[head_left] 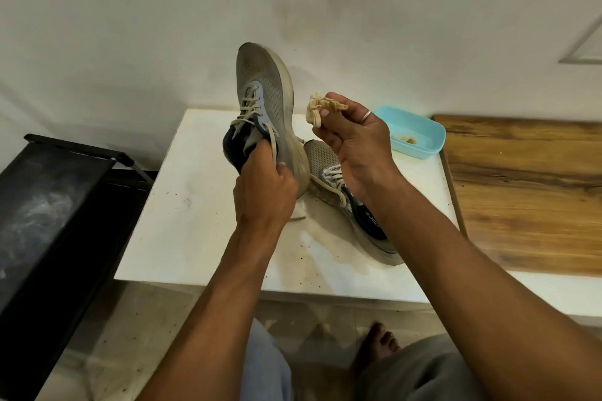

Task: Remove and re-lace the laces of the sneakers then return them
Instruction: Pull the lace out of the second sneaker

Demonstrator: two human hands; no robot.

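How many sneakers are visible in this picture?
2. The raised sneaker is gripped by the left hand; the second sneaker lies on the white table, partly behind the right forearm.

Off-white wall [163, 10], stained near centre, occupies 12 o'clock. White table [182, 205] stands at centre, its top speckled with dirt. Wood-grain surface [521, 205] lies just beside it at 3 o'clock. Black rack [49, 205] at 9 o'clock. Pale floor [146, 335] at 6 o'clock.

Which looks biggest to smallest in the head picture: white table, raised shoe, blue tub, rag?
Biggest first: white table, raised shoe, blue tub, rag. The shoe is nearer the camera, so that pair is unsure.
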